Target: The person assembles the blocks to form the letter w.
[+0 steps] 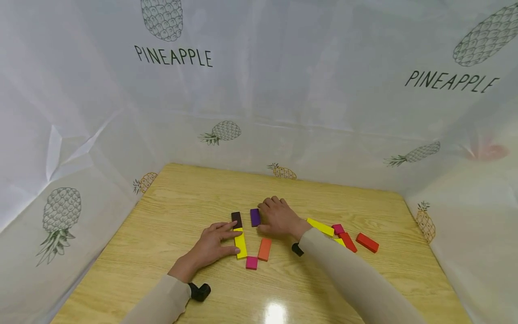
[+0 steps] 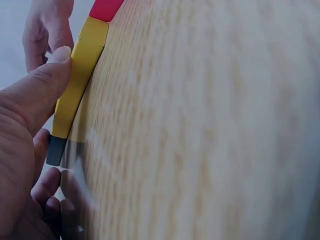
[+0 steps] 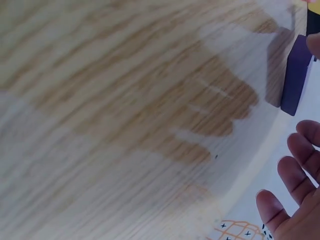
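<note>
In the head view, my left hand (image 1: 212,245) lies at a column made of a black block (image 1: 236,219) and a yellow block (image 1: 240,245) that touch end to end. Its thumb and fingertips rest on them without curling round. Beyond a gap, a purple block (image 1: 255,218) lies flat beside my right hand (image 1: 277,218). The right wrist view shows its thumb by the purple block (image 3: 296,75) and the other fingers loosely spread, away from it. A pink block (image 1: 252,263) meets the column's near end, beside an orange block (image 1: 265,249).
Right of my right forearm lies a loose group: a long yellow block (image 1: 320,227), a pink block (image 1: 338,229), and red blocks (image 1: 348,242), one of them apart. A white pineapple-print sheet (image 1: 323,153) surrounds the wooden table (image 1: 194,189).
</note>
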